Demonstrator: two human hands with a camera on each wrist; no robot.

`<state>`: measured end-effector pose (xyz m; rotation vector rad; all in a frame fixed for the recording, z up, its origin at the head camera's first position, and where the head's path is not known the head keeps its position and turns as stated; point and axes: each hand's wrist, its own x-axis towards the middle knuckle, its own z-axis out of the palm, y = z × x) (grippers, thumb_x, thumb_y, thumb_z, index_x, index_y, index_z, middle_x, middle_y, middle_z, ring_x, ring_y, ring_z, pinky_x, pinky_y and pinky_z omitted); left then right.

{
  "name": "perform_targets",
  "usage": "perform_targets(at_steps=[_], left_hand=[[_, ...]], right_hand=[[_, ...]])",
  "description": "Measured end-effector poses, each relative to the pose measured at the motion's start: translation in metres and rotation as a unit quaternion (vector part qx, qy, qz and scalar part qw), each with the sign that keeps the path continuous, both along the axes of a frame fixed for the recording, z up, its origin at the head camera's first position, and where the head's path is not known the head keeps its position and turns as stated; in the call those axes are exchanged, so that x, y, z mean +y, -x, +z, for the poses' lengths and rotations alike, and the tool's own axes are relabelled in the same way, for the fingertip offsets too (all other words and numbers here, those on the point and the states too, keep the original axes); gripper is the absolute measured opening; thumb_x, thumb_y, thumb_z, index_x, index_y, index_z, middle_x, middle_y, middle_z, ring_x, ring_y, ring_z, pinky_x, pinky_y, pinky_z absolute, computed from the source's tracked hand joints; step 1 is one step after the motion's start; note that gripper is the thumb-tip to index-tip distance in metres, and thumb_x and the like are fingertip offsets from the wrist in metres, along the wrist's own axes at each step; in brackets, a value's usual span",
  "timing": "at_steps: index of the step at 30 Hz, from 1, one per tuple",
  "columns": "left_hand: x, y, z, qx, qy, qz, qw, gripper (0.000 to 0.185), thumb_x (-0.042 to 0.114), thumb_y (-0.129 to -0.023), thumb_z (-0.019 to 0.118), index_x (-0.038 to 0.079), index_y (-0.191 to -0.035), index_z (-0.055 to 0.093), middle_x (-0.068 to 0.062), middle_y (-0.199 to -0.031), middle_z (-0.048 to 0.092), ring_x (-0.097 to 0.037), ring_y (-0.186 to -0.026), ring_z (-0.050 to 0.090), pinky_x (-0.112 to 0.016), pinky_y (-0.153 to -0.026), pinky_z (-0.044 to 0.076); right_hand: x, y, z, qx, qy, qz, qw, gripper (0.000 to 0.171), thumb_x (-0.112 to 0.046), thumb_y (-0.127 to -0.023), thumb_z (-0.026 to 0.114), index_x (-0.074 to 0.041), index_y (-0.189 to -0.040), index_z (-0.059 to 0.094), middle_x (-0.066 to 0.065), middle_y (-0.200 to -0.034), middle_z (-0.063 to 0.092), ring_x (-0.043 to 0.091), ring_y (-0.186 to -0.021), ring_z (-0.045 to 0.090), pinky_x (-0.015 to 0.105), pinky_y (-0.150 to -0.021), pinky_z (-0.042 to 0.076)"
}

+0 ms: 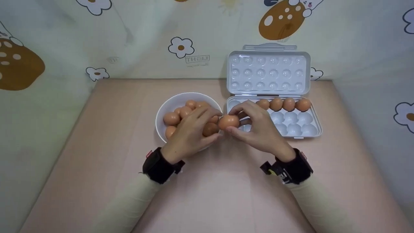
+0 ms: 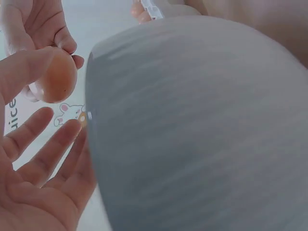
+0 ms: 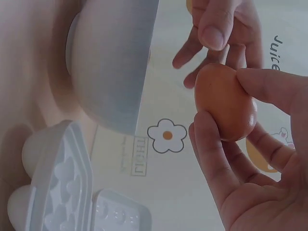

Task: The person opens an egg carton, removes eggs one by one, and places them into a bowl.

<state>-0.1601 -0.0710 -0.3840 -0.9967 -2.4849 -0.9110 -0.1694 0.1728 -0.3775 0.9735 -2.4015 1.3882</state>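
Observation:
A brown egg [image 1: 229, 122] is pinched between the thumb and fingers of my right hand [image 1: 258, 131], above the gap between bowl and egg box. The right wrist view shows the same egg [image 3: 224, 98] held by its sides. My left hand [image 1: 193, 129] is over the right part of the white bowl [image 1: 159, 119], its fingers spread and holding nothing. In the left wrist view, the left thumb [image 2: 29, 70] overlaps the egg. Several brown eggs [image 1: 171, 118] lie in the bowl, some hidden beneath the left hand.
A white plastic egg box [image 1: 315, 131] stands open on the right, its lid [image 1: 268, 66] raised at the back. Several eggs [image 1: 288, 104] fill part of its back row; its front cups hold none. A patterned cloth [image 1: 142, 35] hangs behind the pinkish table [image 1: 213, 194].

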Motion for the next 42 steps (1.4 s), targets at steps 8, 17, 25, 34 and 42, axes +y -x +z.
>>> perform_targets(at_steps=[8,17,25,34,42], left_hand=[[0.008,-0.002,-0.002,0.012,0.0,-0.007,0.9999,0.048,0.026,-0.093,0.085,0.01,-0.133,0.065,-0.004,-0.128,0.068,-0.019,-0.115,0.065,-0.03,-0.101,0.054],[0.007,-0.002,-0.001,0.024,-0.006,-0.016,0.9996,0.048,0.022,-0.092,0.086,0.007,-0.133,0.065,-0.005,-0.127,0.07,-0.017,-0.116,0.066,-0.03,-0.103,0.054],[-0.003,0.002,0.005,0.042,-0.006,-0.008,0.9991,0.042,0.019,-0.091,0.085,0.004,-0.126,0.066,-0.008,-0.121,0.07,-0.022,-0.112,0.065,-0.033,-0.1,0.054],[-0.032,0.007,0.018,-0.03,0.019,0.03,0.9989,0.042,0.012,-0.089,0.086,0.01,-0.126,0.067,-0.004,-0.124,0.068,-0.017,-0.113,0.064,-0.034,-0.094,0.056],[-0.051,0.014,0.02,-0.08,0.079,0.052,0.9923,0.041,0.008,-0.087,0.087,0.005,-0.122,0.066,-0.012,-0.114,0.068,-0.025,-0.103,0.065,-0.039,-0.09,0.058]], right_hand=[[-0.005,-0.005,-0.003,-0.017,0.012,0.007,1.0,0.035,-0.017,-0.09,0.088,-0.005,-0.116,0.068,0.003,-0.109,0.065,0.017,-0.098,0.069,0.027,-0.078,0.063],[-0.009,-0.006,-0.004,-0.026,0.026,0.016,0.999,0.038,-0.018,-0.089,0.088,-0.005,-0.118,0.066,0.003,-0.113,0.065,0.014,-0.099,0.072,0.028,-0.08,0.063],[0.003,-0.002,0.004,-0.025,0.006,0.018,1.0,0.036,-0.008,-0.092,0.083,0.0,-0.123,0.065,0.009,-0.118,0.067,0.022,-0.109,0.071,0.029,-0.088,0.062],[0.028,0.009,0.014,0.029,-0.018,-0.052,0.998,0.04,0.0,-0.091,0.081,-0.002,-0.128,0.067,0.007,-0.126,0.069,0.018,-0.113,0.066,0.027,-0.093,0.059],[0.044,0.017,0.016,0.061,-0.07,-0.103,0.99,0.05,-0.001,-0.089,0.083,-0.004,-0.136,0.065,0.008,-0.133,0.068,0.023,-0.108,0.073,0.017,-0.098,0.051]])
